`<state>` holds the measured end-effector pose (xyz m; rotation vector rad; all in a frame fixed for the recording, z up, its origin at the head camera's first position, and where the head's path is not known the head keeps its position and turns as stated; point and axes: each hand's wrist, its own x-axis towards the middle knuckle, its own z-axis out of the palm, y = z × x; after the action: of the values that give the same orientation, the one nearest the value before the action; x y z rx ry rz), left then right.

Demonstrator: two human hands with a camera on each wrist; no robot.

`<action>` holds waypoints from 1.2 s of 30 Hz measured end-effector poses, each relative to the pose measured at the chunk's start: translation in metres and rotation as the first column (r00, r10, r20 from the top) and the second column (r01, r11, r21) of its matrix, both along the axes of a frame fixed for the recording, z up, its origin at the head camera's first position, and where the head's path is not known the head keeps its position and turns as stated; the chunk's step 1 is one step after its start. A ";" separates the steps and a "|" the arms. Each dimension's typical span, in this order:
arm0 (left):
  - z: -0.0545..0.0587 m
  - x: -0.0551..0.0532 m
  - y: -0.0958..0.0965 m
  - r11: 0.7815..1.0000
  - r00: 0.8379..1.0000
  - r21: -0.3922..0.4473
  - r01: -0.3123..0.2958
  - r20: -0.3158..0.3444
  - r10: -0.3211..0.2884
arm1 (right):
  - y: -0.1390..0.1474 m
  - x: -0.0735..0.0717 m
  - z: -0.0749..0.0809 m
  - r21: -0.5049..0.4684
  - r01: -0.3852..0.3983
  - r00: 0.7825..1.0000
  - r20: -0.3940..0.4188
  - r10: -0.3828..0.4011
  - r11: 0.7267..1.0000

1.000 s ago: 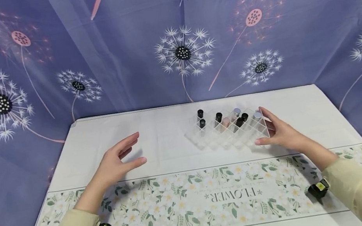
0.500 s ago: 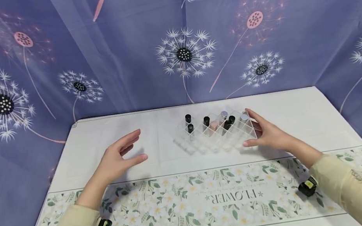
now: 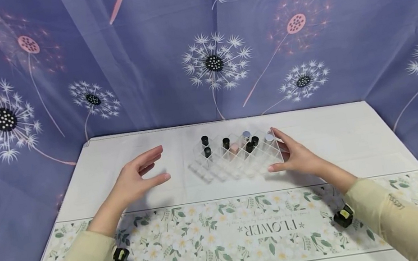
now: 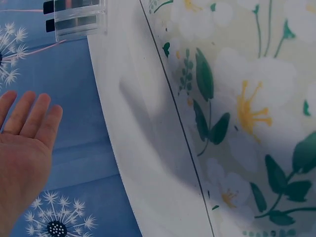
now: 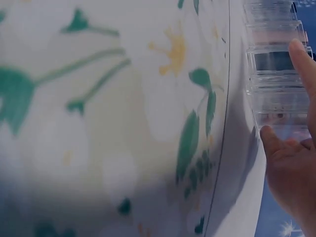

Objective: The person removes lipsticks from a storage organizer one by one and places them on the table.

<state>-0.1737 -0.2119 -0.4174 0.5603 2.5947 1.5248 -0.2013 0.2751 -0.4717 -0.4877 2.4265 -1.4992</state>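
Note:
A clear lipstick holder (image 3: 245, 168) with diamond-shaped compartments stands on the white table, right of centre in the head view. In it are several tubes like lipsticks: some with black caps (image 3: 226, 143), two with silvery caps (image 3: 269, 138) and a pinkish one (image 3: 234, 148). My right hand (image 3: 295, 155) grips the holder's right end, thumb at the front and fingers at the back corner. In the right wrist view the hand (image 5: 291, 173) touches the clear wall (image 5: 276, 94). My left hand (image 3: 136, 176) hovers left of the holder, fingers extended, thumb apart, holding nothing.
A flower-printed strip (image 3: 193, 238) with the word FLOWER crosses the table in front of the holder. Behind the white tabletop (image 3: 324, 130) hangs a blue curtain (image 3: 149, 67) with dandelions, which also closes off both sides.
The holder has slid left along the table with my right hand at its right end, narrowing the gap to my left hand. The left hand has hardly moved.

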 end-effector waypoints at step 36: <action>0.017 -0.075 0.068 0.990 0.990 -0.048 0.134 0.042 -0.132 | -0.010 0.001 -0.003 0.041 0.041 0.999 -0.030 -0.039 0.998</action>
<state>-0.2486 -0.1439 -0.4004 0.6771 2.5042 1.4110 -0.2002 0.2655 -0.4742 -0.4585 2.4992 -1.4634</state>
